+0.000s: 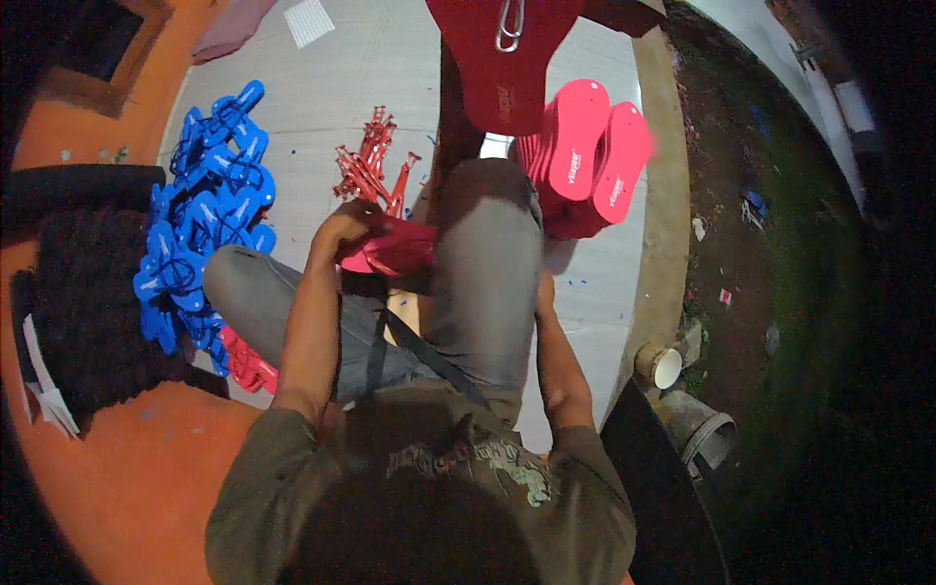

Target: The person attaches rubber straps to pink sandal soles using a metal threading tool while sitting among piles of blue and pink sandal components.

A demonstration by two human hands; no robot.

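Note:
My left hand (353, 224) is closed on a red flip-flop sole (395, 250), held beside my raised knee; part of the sole is hidden by the hand and the knee. My right hand (545, 283) is mostly behind that knee, so its fingers do not show. Just beyond my left hand lies a loose heap of red flip-flop straps (375, 156). To the right of the knee stand stacks of pinkish-red soles (580, 136). A larger dark-red sole shape (499, 73) with a bent metal wire loop (509, 27) rises at the far side.
A long heap of blue flip-flops (210, 210) spreads along the left, with some red flip-flops (249, 361) at its near end. White paper (309, 21) lies at the far left. A ledge edge (655, 175) borders dark ground, near a white cup-like container (665, 369) and a bucket (707, 436).

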